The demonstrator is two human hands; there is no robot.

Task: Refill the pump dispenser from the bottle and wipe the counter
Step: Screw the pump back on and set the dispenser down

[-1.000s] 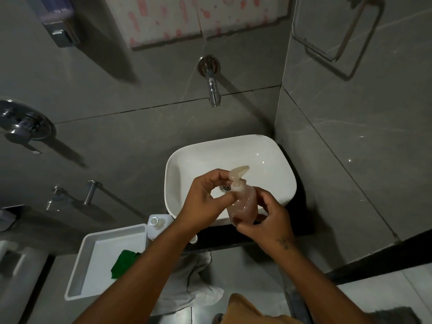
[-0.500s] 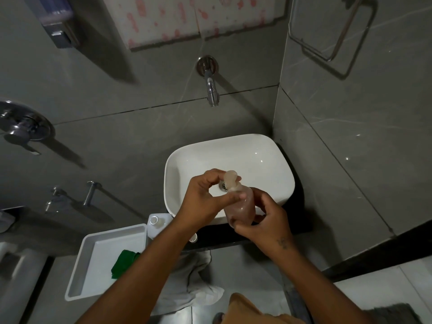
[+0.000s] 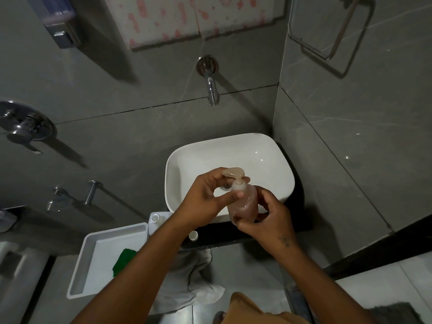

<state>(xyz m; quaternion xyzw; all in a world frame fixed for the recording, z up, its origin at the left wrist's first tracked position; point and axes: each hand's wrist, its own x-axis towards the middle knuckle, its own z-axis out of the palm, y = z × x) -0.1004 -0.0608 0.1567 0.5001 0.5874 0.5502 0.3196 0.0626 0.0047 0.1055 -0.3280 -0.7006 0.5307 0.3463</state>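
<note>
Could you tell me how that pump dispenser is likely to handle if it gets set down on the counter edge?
The pump dispenser looks like thin translucent plastic, so probably squeezable rather than brittle. It seems partly filled with pinkish liquid, so moderately weighty. Tall and narrow with a pump head on top, gripped by the left hand and right hand, it may tip easily.

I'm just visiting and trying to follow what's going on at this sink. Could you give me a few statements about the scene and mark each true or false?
1. Both hands are on the pump dispenser. True: the left hand is at the pump collar, the right hand grips the body.
2. Water is running from the tap. False: no stream is visible.
3. The dispenser is held over the white basin. True.
4. The green cloth lies in the basin. False: it lies in the white tray, left of the basin.
5. The dispenser holds a bright blue liquid. False: its contents look pinkish brown.
</note>
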